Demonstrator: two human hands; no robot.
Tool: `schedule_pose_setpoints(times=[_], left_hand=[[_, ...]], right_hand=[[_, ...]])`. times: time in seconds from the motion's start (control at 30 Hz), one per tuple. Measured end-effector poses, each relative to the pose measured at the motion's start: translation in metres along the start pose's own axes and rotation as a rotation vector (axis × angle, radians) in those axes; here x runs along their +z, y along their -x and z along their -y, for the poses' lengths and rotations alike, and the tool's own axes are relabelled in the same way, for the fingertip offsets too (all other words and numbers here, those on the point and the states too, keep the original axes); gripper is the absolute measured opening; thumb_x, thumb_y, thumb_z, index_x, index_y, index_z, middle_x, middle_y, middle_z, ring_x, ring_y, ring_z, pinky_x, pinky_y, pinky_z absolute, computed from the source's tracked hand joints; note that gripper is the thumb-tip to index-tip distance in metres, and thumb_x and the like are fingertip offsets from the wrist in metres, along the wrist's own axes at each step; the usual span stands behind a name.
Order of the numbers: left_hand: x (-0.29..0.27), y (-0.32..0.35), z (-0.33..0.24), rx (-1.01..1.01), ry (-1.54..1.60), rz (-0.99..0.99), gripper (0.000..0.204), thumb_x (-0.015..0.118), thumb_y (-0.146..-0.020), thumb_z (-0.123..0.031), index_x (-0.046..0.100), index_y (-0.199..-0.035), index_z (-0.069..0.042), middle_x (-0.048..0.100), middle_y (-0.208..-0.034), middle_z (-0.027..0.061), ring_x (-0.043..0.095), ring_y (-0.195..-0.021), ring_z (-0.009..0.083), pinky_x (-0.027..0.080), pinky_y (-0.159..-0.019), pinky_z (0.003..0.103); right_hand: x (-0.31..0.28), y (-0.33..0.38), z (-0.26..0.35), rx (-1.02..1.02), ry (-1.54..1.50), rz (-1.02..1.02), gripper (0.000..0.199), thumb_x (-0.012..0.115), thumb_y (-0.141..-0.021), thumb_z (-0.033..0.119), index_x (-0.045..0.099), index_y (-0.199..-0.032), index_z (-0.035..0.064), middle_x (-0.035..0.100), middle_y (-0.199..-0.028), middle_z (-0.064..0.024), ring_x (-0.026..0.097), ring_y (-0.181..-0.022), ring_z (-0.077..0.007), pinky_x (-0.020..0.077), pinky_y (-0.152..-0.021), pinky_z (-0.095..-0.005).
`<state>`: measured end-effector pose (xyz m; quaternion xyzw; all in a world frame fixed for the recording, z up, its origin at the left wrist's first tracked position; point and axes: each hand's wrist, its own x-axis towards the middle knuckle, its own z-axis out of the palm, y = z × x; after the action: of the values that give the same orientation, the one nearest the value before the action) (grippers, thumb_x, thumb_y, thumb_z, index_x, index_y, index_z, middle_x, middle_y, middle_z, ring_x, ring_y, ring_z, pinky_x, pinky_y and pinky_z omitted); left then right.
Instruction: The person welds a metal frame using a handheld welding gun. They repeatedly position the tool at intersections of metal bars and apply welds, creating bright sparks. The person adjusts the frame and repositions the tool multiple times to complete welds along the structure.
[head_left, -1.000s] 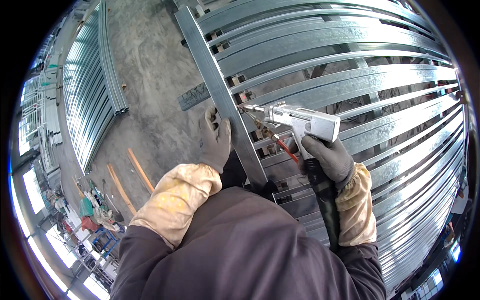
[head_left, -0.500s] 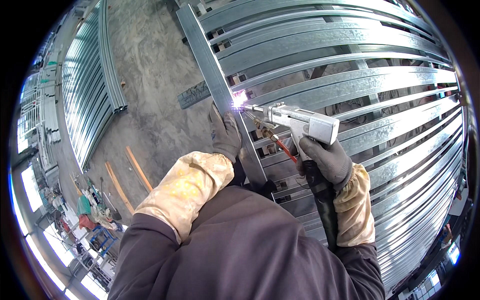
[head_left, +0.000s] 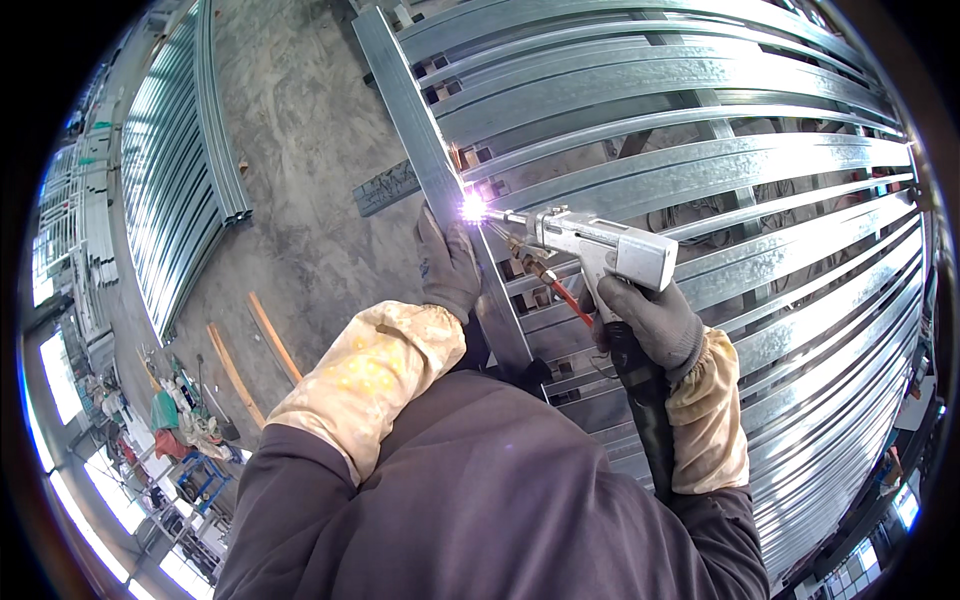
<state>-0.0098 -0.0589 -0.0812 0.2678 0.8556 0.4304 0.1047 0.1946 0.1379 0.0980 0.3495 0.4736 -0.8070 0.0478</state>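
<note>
My right hand, in a dark grey glove, is wrapped round the grip of a silver handheld welding gun. A thick black cable runs down from the gun, and a thin wire-feed tube with a red section slants beneath its nozzle. At the nozzle tip a violet-white glare hides the spot on a long galvanized steel tube. My left hand, also gloved, lies against the tube's left side just below the glare, its fingers stretched out. Pale cuffs cover both my forearms.
Many parallel galvanized bars meet the tube and spread rightward over supports. A short steel piece sticks out left under the tube. Further left are a stack of steel bars, two wooden strips on the concrete floor and assorted clutter.
The glare at the nozzle tip has brightened and shifted very slightly left along with the gun tip. Both hands stay nearly in place.
</note>
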Motion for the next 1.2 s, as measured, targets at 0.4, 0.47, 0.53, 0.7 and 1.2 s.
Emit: schedule_pose_setpoints(times=[0.4, 0.47, 0.53, 0.7, 1.2], left_hand=[[-0.004, -0.003, -0.01, 0.005, 0.015, 0.002, 0.048, 0.04, -0.109, -0.024, 0.036, -0.149, 0.002, 0.051, -0.133, 0.0252, 0.058, -0.115, 0.0374, 0.045, -0.099, 0.043], [-0.004, -0.003, -0.013, 0.0, 0.019, 0.002, 0.048, 0.04, -0.109, -0.024, 0.036, -0.149, 0.002, 0.051, -0.133, 0.0256, 0.057, -0.115, 0.0383, 0.045, -0.099, 0.043], [-0.005, -0.003, -0.018, 0.002, 0.012, 0.013, 0.049, 0.041, -0.109, -0.025, 0.036, -0.149, 0.002, 0.051, -0.133, 0.0262, 0.057, -0.115, 0.0396, 0.046, -0.098, 0.044], [-0.008, -0.003, -0.019, 0.024, 0.003, 0.026, 0.05, 0.043, -0.108, -0.021, 0.033, -0.15, 0.004, 0.048, -0.135, 0.0283, 0.054, -0.119, 0.0422, 0.042, -0.103, 0.047], [-0.004, -0.002, -0.009, 0.029, 0.019, 0.011, 0.05, 0.042, -0.108, -0.024, 0.034, -0.15, 0.003, 0.048, -0.133, 0.0267, 0.054, -0.117, 0.0402, 0.043, -0.102, 0.045]], right_hand=[[0.005, 0.002, 0.001, 0.001, 0.023, -0.046, 0.033, 0.062, -0.098, 0.021, 0.061, -0.119, -0.0046, 0.069, -0.089, -0.0113, 0.067, -0.061, -0.0179, 0.0546, -0.053, -0.0298], [0.006, 0.002, 0.001, 0.005, 0.02, -0.051, 0.033, 0.062, -0.098, 0.021, 0.061, -0.118, -0.0045, 0.069, -0.089, -0.0111, 0.067, -0.061, -0.0178, 0.0545, -0.053, -0.0297], [0.006, 0.002, 0.0, -0.022, 0.043, -0.052, 0.033, 0.062, -0.098, 0.022, 0.062, -0.118, -0.0043, 0.069, -0.089, -0.0108, 0.067, -0.061, -0.0175, 0.0542, -0.053, -0.0295], [0.007, 0.001, -0.001, 0.004, 0.02, -0.058, 0.031, 0.062, -0.098, 0.022, 0.063, -0.115, -0.0032, 0.069, -0.088, -0.0095, 0.067, -0.062, -0.0164, 0.0536, -0.053, -0.0287], [0.003, 0.003, 0.001, 0.049, 0.023, -0.003, 0.037, 0.062, -0.101, 0.022, 0.057, -0.13, -0.0011, 0.069, -0.092, -0.0081, 0.066, -0.068, -0.012, 0.0557, -0.059, -0.0265]])
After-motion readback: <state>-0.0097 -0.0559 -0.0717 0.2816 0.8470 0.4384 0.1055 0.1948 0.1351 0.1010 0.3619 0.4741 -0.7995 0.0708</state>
